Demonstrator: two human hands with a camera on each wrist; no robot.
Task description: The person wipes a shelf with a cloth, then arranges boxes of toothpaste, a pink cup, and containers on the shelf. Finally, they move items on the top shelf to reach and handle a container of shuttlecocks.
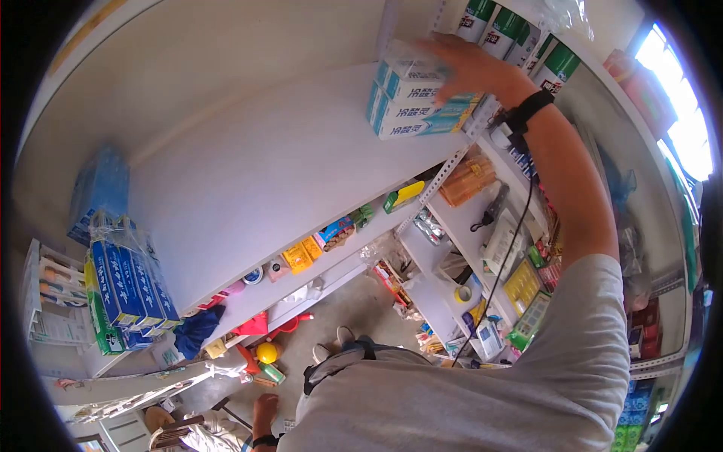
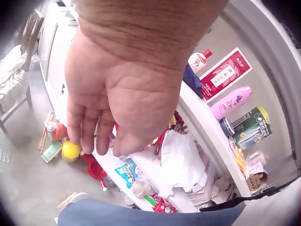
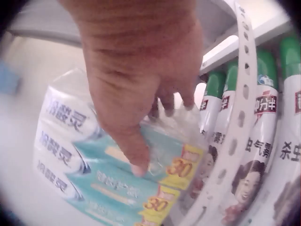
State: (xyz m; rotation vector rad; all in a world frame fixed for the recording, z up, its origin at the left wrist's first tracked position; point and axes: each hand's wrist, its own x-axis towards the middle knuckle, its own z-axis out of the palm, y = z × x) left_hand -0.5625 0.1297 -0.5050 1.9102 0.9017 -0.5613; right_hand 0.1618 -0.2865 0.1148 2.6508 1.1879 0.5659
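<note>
On the upper shelf's right end stands a plastic-wrapped pack of toothpaste boxes (image 1: 410,113), white and teal with yellow "30" corners. My right hand (image 1: 482,69) is over its top, slightly blurred. In the right wrist view the thumb (image 3: 134,153) lies along the front of the toothpaste pack (image 3: 113,174), while the other fingers reach over the clear wrap behind. My left hand (image 1: 265,413) hangs low beside my body. Seen in the left wrist view, the left hand (image 2: 124,99) has its palm showing and relaxed fingers, with nothing held.
Green-capped spray cans (image 3: 263,117) stand right of the pack, behind a perforated metal post (image 3: 242,89). Blue boxes (image 1: 124,282) stand at the shelf's left end. Lower shelves hold packets and bottles. A yellow ball (image 1: 267,352) sits near the floor; a person sits on a chair (image 1: 169,437).
</note>
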